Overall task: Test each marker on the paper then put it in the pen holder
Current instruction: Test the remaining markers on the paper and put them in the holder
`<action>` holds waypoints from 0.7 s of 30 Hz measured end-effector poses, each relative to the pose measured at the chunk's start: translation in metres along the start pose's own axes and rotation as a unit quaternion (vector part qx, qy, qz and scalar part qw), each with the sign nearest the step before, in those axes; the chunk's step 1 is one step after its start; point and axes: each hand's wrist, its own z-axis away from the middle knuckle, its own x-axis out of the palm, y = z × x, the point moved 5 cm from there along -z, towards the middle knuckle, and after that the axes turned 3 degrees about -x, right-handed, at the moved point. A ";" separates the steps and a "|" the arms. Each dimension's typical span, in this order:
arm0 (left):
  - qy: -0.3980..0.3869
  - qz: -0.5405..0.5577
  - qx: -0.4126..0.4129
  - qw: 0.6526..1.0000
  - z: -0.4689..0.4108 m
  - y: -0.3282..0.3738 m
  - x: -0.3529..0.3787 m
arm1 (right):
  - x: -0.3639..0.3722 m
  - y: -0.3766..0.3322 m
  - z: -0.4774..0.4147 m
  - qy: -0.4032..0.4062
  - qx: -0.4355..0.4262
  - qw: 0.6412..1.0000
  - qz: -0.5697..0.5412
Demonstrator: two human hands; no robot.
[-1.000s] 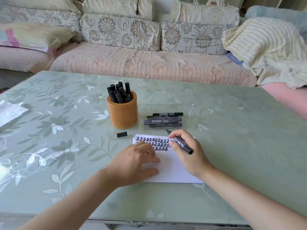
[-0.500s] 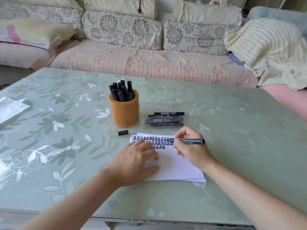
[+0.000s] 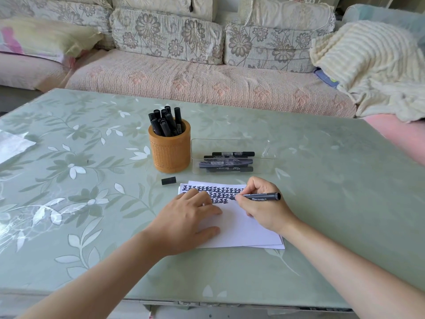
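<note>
Right hand (image 3: pixel 264 203) pinches marker (image 3: pixel 262 196), tip on paper (image 3: pixel 241 229), barrel lying sideways, tail pointing right. Left hand (image 3: pixel 186 217) spread flat, pressing paper. Pen holder (image 3: pixel 169 150) beyond left hand, up-left of right hand; loose cap (image 3: pixel 168 180) between.

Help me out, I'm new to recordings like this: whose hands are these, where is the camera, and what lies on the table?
No machine here: a person works with bare hands, filmed by a camera worn on their head, looking down. The left hand rests on the paper. The right hand grips a black marker, tip at the written rows. On the green table stand an orange pen holder holding several markers, a clear tray with a few more, and a loose black cap.
</note>
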 end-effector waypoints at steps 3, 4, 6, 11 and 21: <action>-0.001 0.002 -0.003 1.000 0.000 0.000 0.000 | 0.001 0.001 0.000 -0.003 -0.003 1.000 0.001; -0.001 0.002 -0.004 1.000 0.000 0.000 0.000 | 0.001 0.001 0.000 -0.007 -0.005 1.000 0.003; -0.001 -0.001 -0.005 1.000 0.000 0.000 0.000 | 0.002 0.001 0.001 -0.017 -0.010 1.000 0.015; 0.000 -0.001 -0.007 1.000 0.001 0.001 -0.001 | 0.002 0.000 0.001 -0.016 -0.024 0.999 0.038; -0.005 0.005 -0.008 1.000 -0.001 0.000 0.000 | 0.002 -0.004 0.003 -0.027 -0.034 0.998 0.049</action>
